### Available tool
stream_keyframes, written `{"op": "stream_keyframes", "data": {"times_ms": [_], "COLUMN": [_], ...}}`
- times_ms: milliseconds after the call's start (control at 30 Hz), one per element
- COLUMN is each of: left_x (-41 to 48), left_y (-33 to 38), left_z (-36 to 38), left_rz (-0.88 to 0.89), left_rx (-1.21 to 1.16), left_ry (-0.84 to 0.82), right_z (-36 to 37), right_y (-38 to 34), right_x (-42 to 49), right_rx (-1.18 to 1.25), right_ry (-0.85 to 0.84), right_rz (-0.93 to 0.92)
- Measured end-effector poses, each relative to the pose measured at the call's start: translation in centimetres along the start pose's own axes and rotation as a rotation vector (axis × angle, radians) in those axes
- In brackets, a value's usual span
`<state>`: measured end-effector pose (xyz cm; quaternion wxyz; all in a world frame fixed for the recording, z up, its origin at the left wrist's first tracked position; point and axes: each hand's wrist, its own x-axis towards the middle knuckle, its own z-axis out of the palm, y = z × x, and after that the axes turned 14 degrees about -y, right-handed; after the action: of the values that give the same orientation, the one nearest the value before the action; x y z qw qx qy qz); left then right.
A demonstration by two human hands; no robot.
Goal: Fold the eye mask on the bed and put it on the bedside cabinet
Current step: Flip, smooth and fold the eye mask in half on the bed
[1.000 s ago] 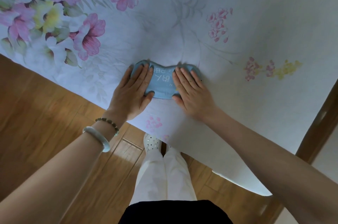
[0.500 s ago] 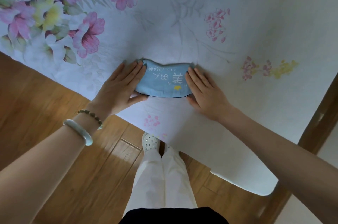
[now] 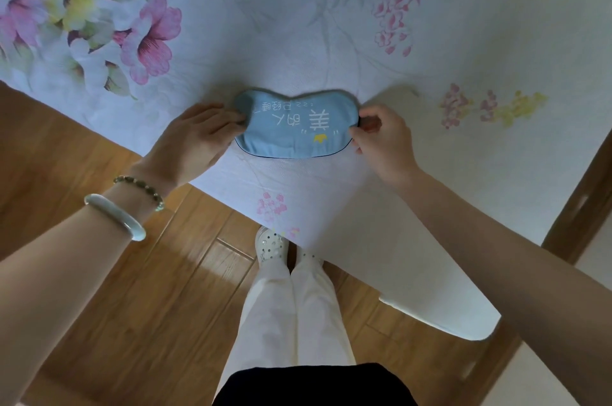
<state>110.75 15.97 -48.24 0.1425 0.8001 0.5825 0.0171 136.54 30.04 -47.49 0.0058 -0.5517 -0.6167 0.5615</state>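
The mask point(image 3: 295, 123) is light blue with a thin dark edge all the way around. It has white writing on it and a tiny yellow shape near the bottom. The writing looks upside down from here. The top edge dips in the middle, so the mask looks a bit like a bean. It lies flat and open on the bed point(image 3: 331, 24), close to the near edge, and it is not folded. The left hand point(image 3: 195, 139) is at the left end of the mask. Its fingers are curled, and the fingertips touch that end and seem to pinch it. The right hand point(image 3: 381, 137) is at the right end. Its fingers are bent and close together, and they nip the right end of the mask between thumb and fingers. A pale green bangle point(image 3: 114, 217) and a string of beads point(image 3: 140, 187) sit on the left wrist. The bed has a pale sheet with big pink, white and yellow flowers at the top left and small faint pink and yellow flowers on the right. The sheet hangs down over the near side. The floor point(image 3: 99, 306) is shiny brown wood boards. The person stands right by the bed in white trousers point(image 3: 288, 313) and white shoes point(image 3: 270, 245) with little holes. A dark wood piece point(image 3: 583, 193) shows at the right edge, but I cannot tell what it is.
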Motion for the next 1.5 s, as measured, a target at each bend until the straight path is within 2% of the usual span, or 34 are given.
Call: {"op": "stream_keyframes", "data": {"times_ms": [167,267,367,533,600,700,933,1067,1200,1300,1500], "left_x": [-0.6,0.6,3.5,7.7,7.9,6.6,4.3,6.2,8.4,9.3,8.0], "left_y": [5.0,9.2,12.4,15.8,16.2,15.2,6.7,3.6,2.3,2.9,5.3], "left_z": [0.1,1.0,1.8,2.4,2.7,2.6,0.9,-0.4,-0.7,-1.3,-1.5], "left_rz": [0.118,0.141,0.063,-0.169,-0.220,-0.243,-0.371,-0.504,-0.535,-0.573,-0.841], "left_rx": [-0.005,-0.068,-0.147,-0.264,-0.300,-0.347,-0.305,-0.296,-0.337,-0.455,-0.674], "left_ry": [0.022,0.064,0.131,0.166,0.152,0.140,0.190,0.142,0.080,0.099,0.270], "right_z": [-0.8,0.0,1.2,2.4,1.8,-0.3,-4.6,-2.5,-0.2,-0.3,-3.2], "right_y": [-3.5,-6.1,-8.0,-9.2,-8.8,-7.0,1.3,3.0,2.8,2.4,1.0], "right_x": [3.6,5.8,7.4,7.7,7.6,6.7,0.2,-3.5,-4.4,-3.4,-0.7], "right_rx": [-0.212,-0.350,-0.497,-0.522,-0.476,-0.351,-0.265,-0.072,0.110,0.163,0.096], "right_ry": [0.050,-0.023,-0.116,-0.266,-0.294,-0.206,-0.062,-0.153,-0.238,-0.165,0.085], "right_rz": [-0.160,-0.276,-0.351,-0.418,-0.396,-0.332,-0.108,0.073,0.173,0.202,0.107]}}
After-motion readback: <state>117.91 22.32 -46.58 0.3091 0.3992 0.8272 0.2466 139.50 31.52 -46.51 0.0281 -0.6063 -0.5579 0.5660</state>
